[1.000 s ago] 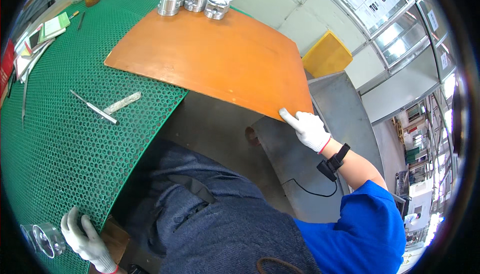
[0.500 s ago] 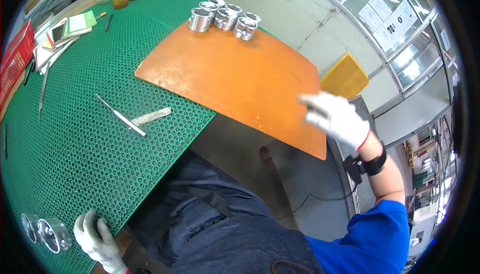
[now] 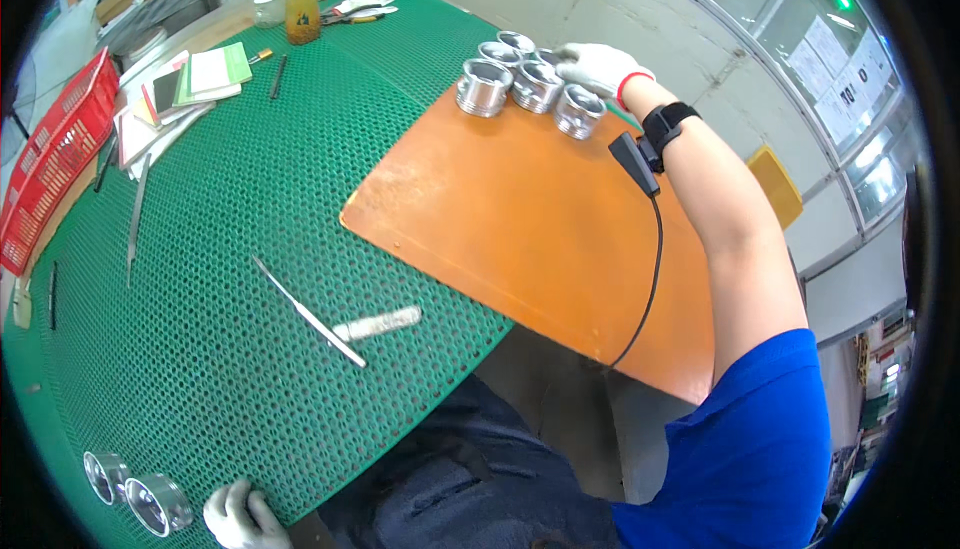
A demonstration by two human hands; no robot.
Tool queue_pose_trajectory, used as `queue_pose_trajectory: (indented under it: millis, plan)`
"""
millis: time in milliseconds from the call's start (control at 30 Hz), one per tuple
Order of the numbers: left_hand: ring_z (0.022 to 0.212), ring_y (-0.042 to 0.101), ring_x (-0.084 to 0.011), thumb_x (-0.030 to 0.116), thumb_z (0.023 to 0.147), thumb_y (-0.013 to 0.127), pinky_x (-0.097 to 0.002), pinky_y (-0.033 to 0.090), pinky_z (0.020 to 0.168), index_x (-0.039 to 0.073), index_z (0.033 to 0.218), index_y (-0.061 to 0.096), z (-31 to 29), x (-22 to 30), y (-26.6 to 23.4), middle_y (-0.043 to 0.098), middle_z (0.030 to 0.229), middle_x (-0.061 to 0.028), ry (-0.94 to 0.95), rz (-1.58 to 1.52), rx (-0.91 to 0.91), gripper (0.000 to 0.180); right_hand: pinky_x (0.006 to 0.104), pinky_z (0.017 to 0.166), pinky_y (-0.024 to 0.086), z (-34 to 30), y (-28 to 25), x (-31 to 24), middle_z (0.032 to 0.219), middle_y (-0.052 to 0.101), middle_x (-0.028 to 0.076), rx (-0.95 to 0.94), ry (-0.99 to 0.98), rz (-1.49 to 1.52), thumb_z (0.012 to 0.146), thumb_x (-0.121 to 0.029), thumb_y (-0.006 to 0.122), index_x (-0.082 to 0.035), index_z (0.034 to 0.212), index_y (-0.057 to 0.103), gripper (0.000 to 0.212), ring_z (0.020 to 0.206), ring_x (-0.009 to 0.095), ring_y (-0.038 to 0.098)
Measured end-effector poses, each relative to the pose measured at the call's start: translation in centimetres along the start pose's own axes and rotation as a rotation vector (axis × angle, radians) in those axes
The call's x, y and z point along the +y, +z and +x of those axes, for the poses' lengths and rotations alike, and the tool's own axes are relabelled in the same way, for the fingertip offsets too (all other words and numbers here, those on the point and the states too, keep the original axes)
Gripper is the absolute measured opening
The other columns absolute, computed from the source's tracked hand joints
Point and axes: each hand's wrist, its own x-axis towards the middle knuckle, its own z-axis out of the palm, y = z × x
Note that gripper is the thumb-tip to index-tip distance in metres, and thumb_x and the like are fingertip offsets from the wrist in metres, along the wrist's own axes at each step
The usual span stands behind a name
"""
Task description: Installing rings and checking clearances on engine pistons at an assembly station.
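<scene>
At far left, red perforated basket [image 3: 55, 164] at the margin of a green honeycomb mat [image 3: 220, 349]; to its right, long thin strip [image 3: 135, 219], lying lengthwise on the mat. Below, at lower left, two metal pistons [image 3: 160, 505], hollow and silvery, set side by side on the mat. Above, stack of papers and notebooks [image 3: 212, 71]. At the lower edge, just right of the paired pistons and apart from them, left hand [image 3: 240, 519] in white glove: fingers bent and slightly spread, resting near the mat's edge, nothing held. Farther back, glass jar [image 3: 302, 11] with amber contents. Toward mid-mat, slender metal tool [image 3: 308, 311], placed diagonally, with whitish bar [image 3: 382, 324] just beside its lower part. Next, orange board [image 3: 520, 219], overlapping the mat and extending past its edge. At the board's rear, six metal pistons [image 3: 484, 94], closely clustered. Over the cluster's right rear, right hand [image 3: 600, 69], also white-gloved, fingers downward among the pistons; fingertips hidden, so cannot tell whether pinching a piston. At the same wrist, black strap [image 3: 670, 124] with dark device and cable [image 3: 657, 269]. At far right, yellow panel [image 3: 775, 186].
</scene>
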Motion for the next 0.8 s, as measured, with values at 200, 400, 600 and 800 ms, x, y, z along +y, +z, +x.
queue_pose_trajectory:
  millis: [200,400,600,800]
  plan:
    - [0.089,0.063,-0.0333,0.019,0.088,0.068,-0.0433,0.05,0.083,0.006,0.098,0.073,0.3,0.7,0.2,0.067,0.098,-0.0152,-0.042,0.083,-0.022,0.017,0.0441,0.104,0.043,7.1,6.6,3.7,0.14,0.055,0.011,-0.053,0.199,0.161,0.09,-0.056,0.051,-0.03,0.146,0.043,0.063,0.125,0.034,0.053]
    - [0.088,0.062,-0.0331,0.018,0.088,0.068,-0.0437,0.05,0.082,0.006,0.098,0.072,0.9,1.0,0.4,0.067,0.097,-0.0151,-0.071,0.112,-0.074,0.017,0.0367,0.098,0.046,12.9,8.1,5.2,0.134,0.06,0.013,-0.249,0.311,0.034,0.088,-0.037,0.057,-0.016,0.142,0.05,0.059,0.118,0.028,0.058]
    - [0.088,0.062,-0.0328,0.018,0.089,0.067,-0.0437,0.05,0.082,0.006,0.098,0.072,0.8,1.1,0.4,0.067,0.096,-0.0144,-0.071,0.131,-0.069,0.016,0.0394,0.087,0.051,11.9,7.4,5.7,0.123,0.065,0.015,-0.279,0.206,0.002,0.088,-0.034,0.058,-0.009,0.135,0.056,0.053,0.105,0.029,0.064]
    - [0.091,0.059,-0.034,0.001,0.078,0.065,-0.0441,0.047,0.083,0.002,0.097,0.066,-2.9,-1.0,0.8,0.062,0.098,-0.0151,-0.146,0.028,-0.04,0.019,0.0355,0.087,0.049,9.5,8.2,4.7,0.109,0.069,0.014,-0.187,-0.003,0.141,0.066,-0.014,0.068,-0.007,0.128,0.059,0.062,0.099,0.025,0.064]
